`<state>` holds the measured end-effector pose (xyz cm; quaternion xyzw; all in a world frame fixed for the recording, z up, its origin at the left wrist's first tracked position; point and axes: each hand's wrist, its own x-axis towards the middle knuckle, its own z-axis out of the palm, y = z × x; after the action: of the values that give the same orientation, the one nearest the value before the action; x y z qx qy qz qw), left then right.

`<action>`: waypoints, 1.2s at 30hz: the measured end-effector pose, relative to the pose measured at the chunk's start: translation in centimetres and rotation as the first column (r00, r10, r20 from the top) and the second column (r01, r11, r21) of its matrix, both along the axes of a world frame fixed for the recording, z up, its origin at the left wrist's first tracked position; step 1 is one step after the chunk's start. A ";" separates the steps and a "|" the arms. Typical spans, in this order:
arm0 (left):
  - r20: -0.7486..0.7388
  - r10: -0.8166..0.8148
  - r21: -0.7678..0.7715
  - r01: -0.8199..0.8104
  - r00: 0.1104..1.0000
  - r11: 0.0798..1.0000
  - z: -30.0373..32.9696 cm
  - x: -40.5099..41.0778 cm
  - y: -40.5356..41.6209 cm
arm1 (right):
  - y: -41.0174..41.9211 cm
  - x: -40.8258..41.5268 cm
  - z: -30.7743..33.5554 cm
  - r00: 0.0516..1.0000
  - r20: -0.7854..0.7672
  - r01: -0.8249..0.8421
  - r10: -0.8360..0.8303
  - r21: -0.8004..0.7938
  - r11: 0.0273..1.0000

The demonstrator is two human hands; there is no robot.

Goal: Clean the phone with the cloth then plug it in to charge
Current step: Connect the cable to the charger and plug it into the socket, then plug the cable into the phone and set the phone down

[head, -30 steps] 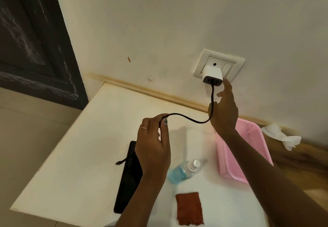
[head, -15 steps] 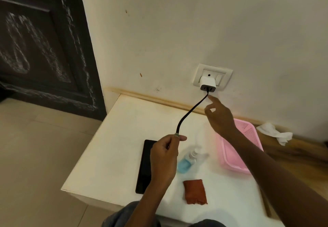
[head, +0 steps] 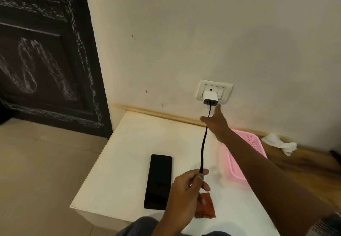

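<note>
Your left hand (head: pixel 186 186) pinches the black braided cable (head: pixel 203 143), keeping it taut to find its free end. Right hand (head: pixel 215 123), fingers straight, steadies the white square charger (head: pixel 210 98) (flat black phone (head: pixel 158 181) not yet plugged in)

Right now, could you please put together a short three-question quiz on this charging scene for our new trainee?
1. True or false: the white charger is already seated in the wall socket.
2. Which hand grips the black cable? A) the left hand B) the right hand C) neither
3. Fill in: the phone lies flat on the white table, and the cable's free end is ____ connected to it.

Key
1. True.
2. A: the left hand pinches the cable partway along; the right hand reaches toward the charger with straight fingers.
3. Not yet: the phone lies to the left of the left hand, with no cable at it.
</note>
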<state>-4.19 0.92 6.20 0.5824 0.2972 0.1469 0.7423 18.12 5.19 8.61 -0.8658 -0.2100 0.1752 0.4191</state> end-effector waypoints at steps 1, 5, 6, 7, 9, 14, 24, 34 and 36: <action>0.004 0.006 -0.023 -0.006 1.000 1.000 -0.1 0.0 -0.1 | 0.4 0.5 -0.2 1.000 0.002 0.001 -0.001 0.002 1.000; -0.012 0.016 -0.053 -0.016 1.000 0.998 -0.5 0.4 -0.4 | 2.4 1.3 -1.2 1.000 -0.025 0.002 -0.003 -0.053 0.999; -0.012 0.018 -0.054 -0.019 1.000 0.998 -0.6 0.4 -0.5 | 2.8 1.2 -1.4 1.000 -0.019 0.012 -0.013 -0.066 0.998; -0.011 0.020 -0.060 -0.021 1.000 0.998 -0.8 0.5 -0.5 | 3.2 1.3 -1.7 1.000 -0.015 0.026 -0.027 -0.072 0.997; -0.011 0.016 -0.078 -0.017 1.000 0.997 -1.0 0.6 -0.5 | 3.7 1.4 -1.9 0.999 -0.008 0.048 -0.049 -0.085 0.995; -0.019 0.002 -0.108 -0.004 1.000 0.994 -1.5 0.1 -0.9 | 2.7 1.9 -1.4 1.000 0.003 0.001 0.000 -0.152 0.988; -0.099 0.088 -0.013 -0.090 0.991 0.996 0.3 -1.9 -1.2 | -1.8 -5.0 2.5 0.809 -0.587 0.154 0.027 0.257 0.954; -0.240 0.180 0.156 -0.145 0.954 0.977 -0.7 -6.7 0.2 | -7.5 -17.9 -0.6 0.709 -0.694 0.140 0.130 0.319 0.937; -0.298 0.218 0.182 -0.168 0.929 0.969 -1.7 -7.8 0.8 | -8.2 -19.9 -2.1 0.698 -0.705 0.123 0.127 0.292 0.948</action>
<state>-12.02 1.73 4.46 0.6214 0.4559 0.1465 0.6201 -1.76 -2.98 6.48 -0.6500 -0.0567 0.4621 0.6006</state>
